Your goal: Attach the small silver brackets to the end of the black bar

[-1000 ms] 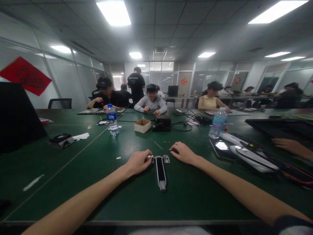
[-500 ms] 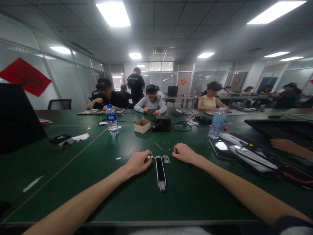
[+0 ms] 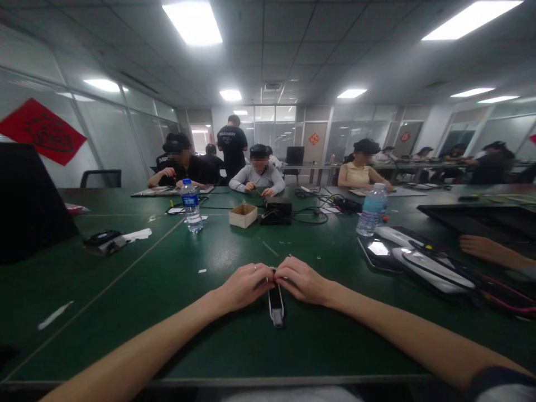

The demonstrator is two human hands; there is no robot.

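A long, narrow black piece with a silver rim and a grey tip (image 3: 276,310) lies on the green table (image 3: 201,346), its tip pointing towards me. My left hand (image 3: 251,283) is closed at the far end of this piece, fingers bent down. From the other side, my right hand (image 3: 304,281) meets it there with thumb and fingers pinched. The fingertips of both hands nearly touch. They cover the far end and its small metal plates, so what exactly each hand grips is hidden.
An open wooden box (image 3: 243,216) and a black device (image 3: 276,211) stand ahead. Water bottles rise at left (image 3: 192,205) and right (image 3: 372,209). White-and-black equipment (image 3: 435,268) lies at right, near another person's hand (image 3: 481,247). People sit across the table.
My right hand has moved left from the bare table to the far end of the narrow piece. The left hand has shifted slightly right, and both now cover the metal plates.
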